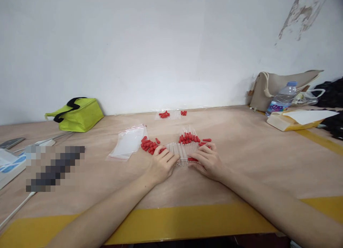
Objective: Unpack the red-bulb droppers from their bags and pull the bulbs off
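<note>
Near the middle of the table my right hand (210, 160) is closed with a red rubber bulb (192, 159) between thumb and fingers. Facing it, my left hand (164, 164) pinches a thin clear tube (182, 158) that runs toward that bulb; the exact joint is too small to make out. Beneath and just beyond the fingers lie several loose clear tubes (182, 149). A heap of loose red bulbs (150, 145) sits by my left hand, partly hidden by it. Behind the tubes, droppers with red bulbs (189, 137) point their clear stems toward the wall.
Flat clear zip bags (125, 142) lie left of the bulbs. Bagged red-bulbed pieces (164, 114) rest by the wall. A lime-green bag (80, 115) and a power strip (16, 165) are left; a water bottle (281, 99), beige bag (261, 87) and open packet (292, 121) are right.
</note>
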### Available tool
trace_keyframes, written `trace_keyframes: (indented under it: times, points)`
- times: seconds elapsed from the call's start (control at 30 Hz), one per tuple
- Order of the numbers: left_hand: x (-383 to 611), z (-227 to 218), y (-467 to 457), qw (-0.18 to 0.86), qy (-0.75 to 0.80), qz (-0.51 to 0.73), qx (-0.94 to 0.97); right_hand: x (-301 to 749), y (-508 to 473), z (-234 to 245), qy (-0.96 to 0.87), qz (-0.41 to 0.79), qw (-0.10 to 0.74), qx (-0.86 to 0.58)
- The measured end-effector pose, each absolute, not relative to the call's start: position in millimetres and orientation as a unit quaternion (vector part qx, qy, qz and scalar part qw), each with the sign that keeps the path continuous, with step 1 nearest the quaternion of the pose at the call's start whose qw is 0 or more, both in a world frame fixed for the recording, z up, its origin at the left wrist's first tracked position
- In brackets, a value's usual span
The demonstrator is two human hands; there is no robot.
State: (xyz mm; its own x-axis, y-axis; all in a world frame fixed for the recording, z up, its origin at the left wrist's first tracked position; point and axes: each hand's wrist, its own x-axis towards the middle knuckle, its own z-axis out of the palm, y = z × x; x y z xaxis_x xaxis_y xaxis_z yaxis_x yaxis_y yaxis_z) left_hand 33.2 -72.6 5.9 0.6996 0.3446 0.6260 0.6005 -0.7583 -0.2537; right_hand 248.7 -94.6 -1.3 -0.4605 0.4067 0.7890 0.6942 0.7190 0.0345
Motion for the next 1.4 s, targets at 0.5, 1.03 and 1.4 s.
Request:
trace_keyframes:
  times: [0.5, 1.03, 1.4]
  points:
    - [26.5, 4.4, -75.4, 0.187, -0.277, -0.29, -0.897, 255.5, -93.6, -10.9, -0.848, -0.172, 0.366, -0.343]
    - [26.4, 5.3, -79.9, 0.181, -0.249, -0.311, -0.899, 262.7, -95.4, -8.0, -0.876, -0.102, 0.357, -0.307]
    - [11.3, 8.7, -69.9, 0.085, -0.357, -0.387, -0.846, 288.5, -77.5, -2.2, -0.804, -0.055, 0.437, -0.4]
